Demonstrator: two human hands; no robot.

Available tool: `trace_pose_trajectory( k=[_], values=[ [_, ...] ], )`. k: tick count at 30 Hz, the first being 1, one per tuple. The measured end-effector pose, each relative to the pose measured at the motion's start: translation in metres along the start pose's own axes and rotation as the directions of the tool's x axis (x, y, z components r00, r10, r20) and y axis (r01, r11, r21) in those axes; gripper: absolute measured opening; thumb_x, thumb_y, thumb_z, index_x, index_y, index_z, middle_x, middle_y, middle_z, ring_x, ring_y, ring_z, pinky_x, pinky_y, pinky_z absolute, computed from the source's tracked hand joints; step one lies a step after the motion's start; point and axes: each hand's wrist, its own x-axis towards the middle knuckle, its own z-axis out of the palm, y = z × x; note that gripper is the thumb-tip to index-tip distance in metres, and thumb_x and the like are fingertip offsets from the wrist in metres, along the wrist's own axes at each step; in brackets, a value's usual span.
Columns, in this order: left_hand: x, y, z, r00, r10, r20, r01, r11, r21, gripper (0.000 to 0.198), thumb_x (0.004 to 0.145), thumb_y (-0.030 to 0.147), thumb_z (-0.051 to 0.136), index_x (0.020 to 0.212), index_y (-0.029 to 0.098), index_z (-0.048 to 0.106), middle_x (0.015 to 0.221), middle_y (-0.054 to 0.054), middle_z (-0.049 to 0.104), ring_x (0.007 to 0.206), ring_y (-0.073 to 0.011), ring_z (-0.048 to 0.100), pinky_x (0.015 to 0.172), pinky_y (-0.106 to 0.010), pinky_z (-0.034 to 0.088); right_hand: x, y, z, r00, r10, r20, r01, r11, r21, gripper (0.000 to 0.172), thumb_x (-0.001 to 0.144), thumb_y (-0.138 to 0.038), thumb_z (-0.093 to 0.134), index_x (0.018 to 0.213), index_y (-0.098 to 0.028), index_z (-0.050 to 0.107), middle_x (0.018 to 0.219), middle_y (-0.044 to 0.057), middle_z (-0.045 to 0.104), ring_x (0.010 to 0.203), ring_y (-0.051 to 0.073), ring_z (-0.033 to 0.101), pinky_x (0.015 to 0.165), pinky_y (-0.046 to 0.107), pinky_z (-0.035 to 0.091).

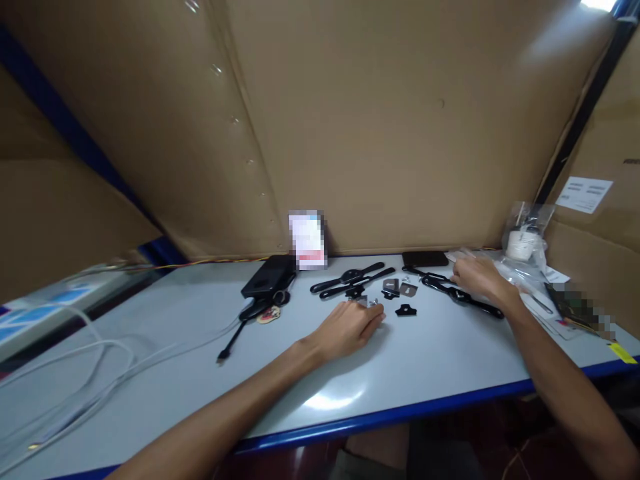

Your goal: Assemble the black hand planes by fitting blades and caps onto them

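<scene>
On the table (440, 363), two bars (351, 275) lie behind the left hand (350, 323). To the right of them there are two plates (400, 287), and before these plates lies a bracket (406, 311). Further right are other bars (460, 295), with the right hand (477, 277) just behind. A power bank (269, 275) lies left of the first bars; cables (105, 343) run further left. At the back, a screen (309, 240) stands before the cardboard wall (375, 133).
</scene>
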Motion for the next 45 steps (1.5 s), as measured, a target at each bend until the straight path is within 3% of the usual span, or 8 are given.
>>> trace_pose_trajectory(
  k=[4,11,15,19,28,32,41,45],
  values=[
    [0.0,-0.011,0.003,0.989,-0.011,-0.149,0.005,0.999,-0.042,0.032,0.099,0.016,0.035,0.121,0.018,0.058,0.08,-0.005,0.07,0.069,-0.0213,0.063,0.067,-0.033,0.042,0.011,-0.003,0.008,0.97,-0.014,-0.244,0.026,0.999,0.044,0.031,0.101,-0.023,0.049,0.107,-0.017,0.079,0.107,0.017,0.078,0.101,0.031,0.072,0.077,0.033,0.045],
    [0.004,-0.029,0.002,0.913,-0.131,-0.385,0.109,0.991,-0.079,0.034,0.098,0.015,0.04,0.128,0.022,0.056,0.111,-0.009,0.07,0.096,-0.0251,0.067,0.08,-0.038,0.052,0.025,-0.045,0.049,0.927,-0.208,-0.31,0.258,0.958,0.128,0.032,0.102,-0.022,0.051,0.125,-0.021,0.073,0.119,0.012,0.072,0.112,0.027,0.063,0.088,0.033,0.044],
    [0.009,-0.045,0.001,0.916,-0.159,-0.367,0.165,0.986,-0.015,0.033,0.096,0.014,0.045,0.124,0.022,0.061,0.118,-0.01,0.066,0.108,-0.028,0.064,0.089,-0.041,0.053,0.024,-0.069,0.064,0.908,-0.267,-0.323,0.304,0.95,0.067,0.036,0.107,-0.029,0.046,0.134,-0.018,0.066,0.125,0.017,0.065,0.114,0.031,0.057,0.092,0.04,0.043],
    [0.012,-0.061,0.0,0.943,-0.228,-0.244,0.257,0.962,0.096,0.034,0.093,0.009,0.048,0.122,0.017,0.065,0.116,-0.013,0.067,0.11,-0.0308,0.062,0.096,-0.044,0.05,0.026,-0.078,0.069,0.878,-0.33,-0.347,0.374,0.925,0.067,0.033,0.108,-0.031,0.045,0.124,-0.017,0.071,0.12,0.016,0.067,0.112,0.03,0.057,0.094,0.041,0.042],
    [0.013,-0.083,0.005,0.92,-0.356,-0.167,0.371,0.926,0.07,0.026,0.095,0.019,0.055,0.118,0.016,0.067,0.109,-0.015,0.068,0.103,-0.0303,0.066,0.089,-0.039,0.05,0.038,-0.077,0.082,0.796,-0.384,-0.467,0.562,0.756,0.336,0.019,0.093,-0.01,0.064,0.103,-0.019,0.078,0.104,0.007,0.075,0.1,0.022,0.067,0.091,0.032,0.048],
    [0.012,-0.084,0.005,0.907,-0.386,-0.167,0.392,0.92,0.005,0.033,0.09,0.011,0.055,0.122,0.016,0.063,0.112,-0.014,0.067,0.105,-0.029,0.067,0.088,-0.036,0.051,0.037,-0.076,0.082,0.808,-0.321,-0.495,0.535,0.751,0.387,0.022,0.095,-0.013,0.064,0.111,-0.018,0.077,0.106,0.008,0.073,0.098,0.022,0.068,0.09,0.033,0.049],
    [0.008,-0.068,0.002,0.904,-0.382,-0.19,0.382,0.923,-0.041,0.031,0.077,-0.001,0.053,0.103,0.017,0.059,0.107,-0.014,0.067,0.105,-0.0295,0.064,0.087,-0.037,0.048,0.045,-0.063,0.076,0.821,-0.176,-0.543,0.439,0.802,0.404,0.025,0.092,-0.009,0.059,0.11,-0.016,0.075,0.11,0.01,0.072,0.104,0.023,0.064,0.095,0.035,0.047],
    [0.008,-0.068,-0.004,0.882,-0.41,-0.231,0.392,0.912,-0.121,0.02,0.09,0.01,0.048,0.107,0.019,0.055,0.093,-0.01,0.068,0.088,-0.0269,0.066,0.076,-0.034,0.045,0.048,-0.052,0.07,0.816,-0.127,-0.564,0.395,0.834,0.384,0.025,0.091,-0.008,0.057,0.105,-0.016,0.075,0.104,0.009,0.072,0.102,0.023,0.064,0.094,0.034,0.046]
  ],
)
